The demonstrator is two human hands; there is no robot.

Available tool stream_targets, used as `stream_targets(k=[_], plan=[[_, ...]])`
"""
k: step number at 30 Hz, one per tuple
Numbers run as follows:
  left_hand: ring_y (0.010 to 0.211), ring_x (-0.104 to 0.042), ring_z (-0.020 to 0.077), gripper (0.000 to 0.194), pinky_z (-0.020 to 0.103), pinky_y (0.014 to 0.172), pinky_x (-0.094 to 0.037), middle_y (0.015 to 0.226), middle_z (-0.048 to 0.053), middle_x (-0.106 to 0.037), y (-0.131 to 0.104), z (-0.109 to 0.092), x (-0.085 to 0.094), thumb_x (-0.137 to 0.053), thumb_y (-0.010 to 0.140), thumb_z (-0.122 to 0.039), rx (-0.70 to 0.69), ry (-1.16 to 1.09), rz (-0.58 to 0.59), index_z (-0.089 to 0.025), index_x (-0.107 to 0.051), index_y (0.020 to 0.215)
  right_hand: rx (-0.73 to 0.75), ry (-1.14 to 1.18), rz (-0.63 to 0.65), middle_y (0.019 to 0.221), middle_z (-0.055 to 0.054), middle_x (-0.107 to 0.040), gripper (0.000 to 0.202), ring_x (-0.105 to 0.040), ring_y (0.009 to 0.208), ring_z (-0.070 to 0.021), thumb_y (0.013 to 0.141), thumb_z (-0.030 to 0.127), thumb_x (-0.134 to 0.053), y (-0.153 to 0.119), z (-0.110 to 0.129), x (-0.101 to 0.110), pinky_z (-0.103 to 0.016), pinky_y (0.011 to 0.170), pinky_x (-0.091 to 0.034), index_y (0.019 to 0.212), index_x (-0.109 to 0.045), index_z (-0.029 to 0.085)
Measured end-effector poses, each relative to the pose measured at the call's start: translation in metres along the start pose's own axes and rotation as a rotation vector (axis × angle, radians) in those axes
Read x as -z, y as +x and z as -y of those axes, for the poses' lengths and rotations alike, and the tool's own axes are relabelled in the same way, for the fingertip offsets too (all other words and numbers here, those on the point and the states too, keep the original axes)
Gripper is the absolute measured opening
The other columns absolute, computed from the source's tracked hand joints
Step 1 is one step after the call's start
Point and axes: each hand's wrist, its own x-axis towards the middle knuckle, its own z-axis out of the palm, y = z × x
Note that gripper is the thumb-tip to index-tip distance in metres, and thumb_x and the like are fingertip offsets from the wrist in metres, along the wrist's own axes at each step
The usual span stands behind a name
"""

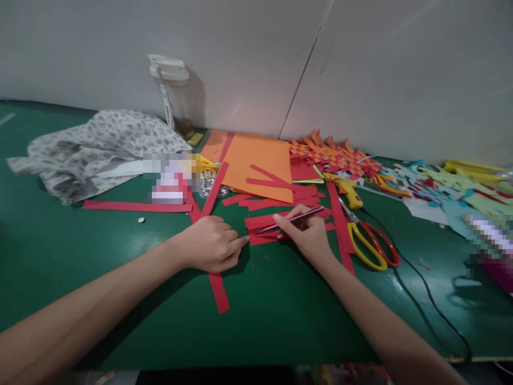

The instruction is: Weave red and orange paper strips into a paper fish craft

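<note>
My right hand (306, 235) is closed around a dark, slim pen (304, 215). Its tip rests on a piece of red paper (264, 239) lying on the green table. My left hand (214, 245) has its fingers curled, the index fingertip pressing on the left edge of that same red paper; its thumb is mostly hidden. Beneath the left hand runs a long red paper strip (218, 294), its near end sticking out towards me. More red strips (276, 200) lie in a loose pile just beyond the right hand.
Scissors with yellow and red handles (368, 246) and a yellow glue gun (348, 192) with a black cord lie at right. Orange sheets (256, 155), woven paper fish (336, 155) and paper scraps (444, 187) are behind. Patterned cloth (104, 149) and a clear bottle (176, 96) stand back left.
</note>
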Motion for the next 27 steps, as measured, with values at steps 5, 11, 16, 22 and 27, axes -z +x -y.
stream_targets(k=[5,11,16,22,27], plan=[[0.044,-0.052,0.0130,0.023,0.029,0.041,-0.034,0.052,-0.002,-0.058,-0.0008,0.0001,0.0009,-0.045,0.083,-0.021,-0.014,0.026,-0.058,-0.015,-0.066,0.090,-0.010,0.022,-0.004,0.052,0.001,-0.064,0.030,-0.065,0.047,-0.0156,0.068,0.038,-0.076,0.0004,-0.0024,0.0012,-0.024,0.047,-0.054,0.064,-0.052,0.020],[0.043,-0.051,0.0121,0.022,0.028,0.042,-0.034,0.049,-0.003,-0.056,-0.0002,-0.0012,0.0029,-0.045,0.084,-0.020,-0.007,0.036,-0.107,-0.016,-0.066,0.080,-0.016,0.023,-0.008,0.052,0.001,-0.064,0.029,-0.066,0.049,-0.0170,0.067,0.037,-0.077,0.0002,-0.0006,0.0010,-0.026,0.049,-0.055,0.064,-0.053,0.021],[0.044,-0.053,0.0124,0.027,0.027,0.042,-0.034,0.052,-0.002,-0.059,-0.0006,-0.0004,0.0002,-0.046,0.082,-0.022,0.000,0.006,-0.047,-0.014,-0.065,0.099,0.005,-0.016,-0.008,0.052,0.001,-0.064,0.031,-0.066,0.049,-0.0175,0.067,0.040,-0.075,0.0002,-0.0002,0.0014,-0.027,0.049,-0.055,0.064,-0.052,0.020],[0.046,-0.056,0.0147,0.030,0.030,0.042,-0.037,0.055,-0.002,-0.061,-0.0007,-0.0001,-0.0012,-0.046,0.082,-0.022,0.011,-0.016,0.018,-0.013,-0.065,0.104,0.017,0.009,0.021,0.055,0.002,-0.064,0.027,-0.068,0.053,-0.0184,0.068,0.036,-0.076,-0.0005,-0.0020,0.0007,-0.025,0.050,-0.055,0.065,-0.054,0.021],[0.046,-0.056,0.0140,0.031,0.029,0.042,-0.036,0.054,-0.001,-0.061,-0.0004,-0.0006,-0.0007,-0.045,0.082,-0.022,0.010,-0.016,0.019,-0.013,-0.065,0.104,-0.001,0.025,0.048,0.055,0.003,-0.063,0.027,-0.069,0.053,-0.0181,0.067,0.035,-0.076,-0.0002,-0.0014,0.0000,-0.025,0.049,-0.055,0.064,-0.054,0.022]])
